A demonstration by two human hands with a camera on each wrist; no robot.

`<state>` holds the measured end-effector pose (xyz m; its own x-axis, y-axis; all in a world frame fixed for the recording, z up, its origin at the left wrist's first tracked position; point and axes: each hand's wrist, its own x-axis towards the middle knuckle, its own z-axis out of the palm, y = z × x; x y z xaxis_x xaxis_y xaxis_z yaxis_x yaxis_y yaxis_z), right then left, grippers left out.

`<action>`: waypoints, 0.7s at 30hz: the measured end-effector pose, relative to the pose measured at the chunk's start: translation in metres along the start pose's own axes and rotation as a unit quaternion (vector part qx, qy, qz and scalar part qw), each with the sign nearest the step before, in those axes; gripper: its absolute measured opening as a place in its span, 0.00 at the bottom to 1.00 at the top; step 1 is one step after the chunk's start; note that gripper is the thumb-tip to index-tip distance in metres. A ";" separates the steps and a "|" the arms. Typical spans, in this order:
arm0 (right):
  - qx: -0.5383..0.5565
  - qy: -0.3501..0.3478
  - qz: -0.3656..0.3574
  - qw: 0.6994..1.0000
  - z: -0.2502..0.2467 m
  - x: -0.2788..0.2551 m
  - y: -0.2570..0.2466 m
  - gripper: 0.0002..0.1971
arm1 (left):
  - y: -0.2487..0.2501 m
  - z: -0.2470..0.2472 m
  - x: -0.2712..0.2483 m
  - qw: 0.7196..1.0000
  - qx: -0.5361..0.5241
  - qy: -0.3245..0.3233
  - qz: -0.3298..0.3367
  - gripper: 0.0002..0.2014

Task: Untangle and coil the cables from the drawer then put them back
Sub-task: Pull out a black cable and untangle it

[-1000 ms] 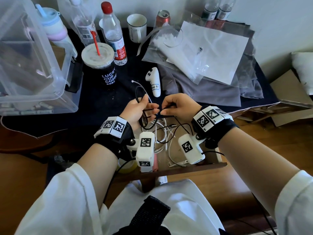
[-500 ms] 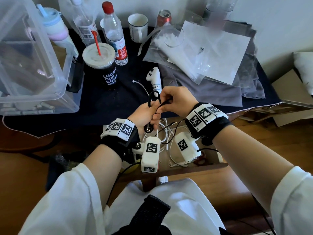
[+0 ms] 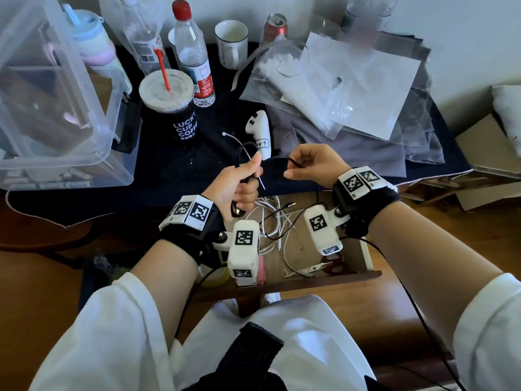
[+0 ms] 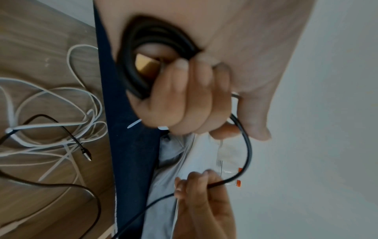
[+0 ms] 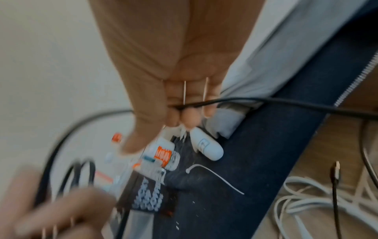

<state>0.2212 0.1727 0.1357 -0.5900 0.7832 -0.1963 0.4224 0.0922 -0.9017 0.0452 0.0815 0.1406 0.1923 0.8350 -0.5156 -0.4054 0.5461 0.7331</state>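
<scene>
My left hand grips a small coil of black cable in its fist, above the open wooden drawer. A white zip tie sticks out under that fist. The free length of the black cable arches over to my right hand, which pinches it between thumb and fingers. From there the cable hangs down into the drawer, where its plug lies on a tangle of white cables.
A coffee cup with a red straw, bottles, a mug, a white controller and plastic bags crowd the dark tablecloth. A clear storage box stands at left. Red scissors lie in the drawer.
Both hands have drawn apart, the right one moving right along the cable. A longer arch of black cable now spans between them, and the coil sits deeper in the left fist.
</scene>
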 end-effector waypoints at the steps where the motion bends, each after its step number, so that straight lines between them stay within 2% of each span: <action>1: 0.034 0.014 -0.001 0.999 -0.002 -0.001 0.002 0.13 | 0.000 -0.001 0.000 1.000 -0.004 0.011 0.011 0.18; 4: 0.085 0.057 -0.025 0.994 -0.001 0.001 -0.002 0.12 | -0.001 -0.002 0.001 0.999 0.012 0.028 0.022 0.17; 8: 0.098 0.082 -0.069 0.989 0.008 0.005 -0.020 0.10 | -0.003 0.002 0.005 0.999 0.039 0.009 -0.003 0.19; 12: 0.150 0.076 -0.083 0.982 0.020 0.007 -0.030 0.10 | 0.000 0.006 0.008 1.000 0.022 0.003 0.004 0.24; 15: 0.171 0.088 -0.065 0.979 0.027 0.007 -0.026 0.11 | 0.002 0.005 0.008 1.000 -0.001 -0.005 0.015 0.24; 21: 0.109 0.126 0.004 0.986 0.038 0.001 -0.014 0.07 | 0.003 0.004 0.006 0.998 -0.049 -0.014 0.047 0.25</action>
<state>0.1881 0.1490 0.1334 -0.3867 0.9135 -0.1263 0.2523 -0.0269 -0.9673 0.0491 0.0886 0.1414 0.1731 0.8846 -0.4331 -0.5088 0.4568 0.7296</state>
